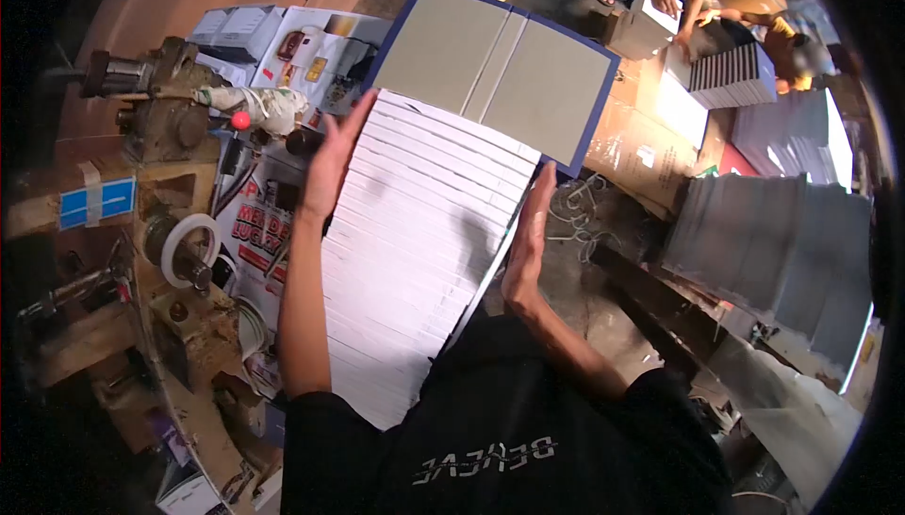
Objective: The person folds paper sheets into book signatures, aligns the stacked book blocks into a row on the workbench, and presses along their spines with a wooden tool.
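Note:
A long row of white book blocks (405, 251) runs from my chest out to a cover with grey boards and dark blue edges (448, 53). Flat along the left side of the blocks lies my left hand (336, 164), open, its fingers straight and pointing forward. On the opposite side my right hand (530, 241) is also open, its straight fingers beside the blocks' edge near the cover's corner. The blocks sit between my two palms. What bears their near end is hidden by my black shirt (528, 421).
A metal machine with a white handwheel (190, 251) stands at the left, printed sheets (264, 223) beside it. Large grey stacks (773, 260) rise at the right. Farther back, other people's hands (665, 1) work near a book stack (733, 76). Tangled cord (577, 208) lies right of my hand.

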The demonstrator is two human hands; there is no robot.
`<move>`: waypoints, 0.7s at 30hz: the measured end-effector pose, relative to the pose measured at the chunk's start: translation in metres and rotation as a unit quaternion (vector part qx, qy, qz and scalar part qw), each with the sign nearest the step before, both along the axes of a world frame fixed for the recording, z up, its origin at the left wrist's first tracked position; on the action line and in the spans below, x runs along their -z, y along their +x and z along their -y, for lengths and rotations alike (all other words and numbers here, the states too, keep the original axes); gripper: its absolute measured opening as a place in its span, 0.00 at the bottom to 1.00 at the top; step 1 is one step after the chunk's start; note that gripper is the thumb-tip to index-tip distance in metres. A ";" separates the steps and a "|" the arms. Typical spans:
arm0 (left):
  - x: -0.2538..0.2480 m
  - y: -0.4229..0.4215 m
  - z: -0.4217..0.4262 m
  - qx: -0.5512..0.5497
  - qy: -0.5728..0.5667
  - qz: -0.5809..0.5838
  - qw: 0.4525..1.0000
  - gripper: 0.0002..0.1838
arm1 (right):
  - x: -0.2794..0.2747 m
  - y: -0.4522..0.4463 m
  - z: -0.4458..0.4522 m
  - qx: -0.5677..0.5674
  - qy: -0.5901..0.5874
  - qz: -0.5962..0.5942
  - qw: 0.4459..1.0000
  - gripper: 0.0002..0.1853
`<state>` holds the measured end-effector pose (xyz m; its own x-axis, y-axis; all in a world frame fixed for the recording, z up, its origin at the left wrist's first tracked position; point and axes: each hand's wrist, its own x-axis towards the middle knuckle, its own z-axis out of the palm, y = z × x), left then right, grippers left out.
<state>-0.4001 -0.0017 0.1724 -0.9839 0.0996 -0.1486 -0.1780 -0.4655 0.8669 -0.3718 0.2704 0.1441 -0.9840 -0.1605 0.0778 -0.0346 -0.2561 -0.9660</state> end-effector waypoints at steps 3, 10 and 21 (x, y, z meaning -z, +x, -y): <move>-0.005 0.010 0.003 -0.042 -0.066 -0.032 0.996 0.43 | 0.000 -0.001 -0.002 0.048 0.024 -0.017 0.998 0.47; 0.006 0.005 0.019 0.009 -0.063 -0.046 0.997 0.41 | 0.007 0.002 0.004 0.038 0.040 -0.002 0.998 0.42; -0.005 -0.001 -0.038 -0.003 -0.760 -0.192 0.621 0.32 | -0.054 -0.052 -0.001 -0.145 0.622 -0.270 0.720 0.39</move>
<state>-0.4014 0.0366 0.1777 -0.9755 0.1271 0.1797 0.1750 0.9428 0.2836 -0.4239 0.2711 0.1981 -0.7747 -0.6299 0.0553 -0.6114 0.7238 -0.3200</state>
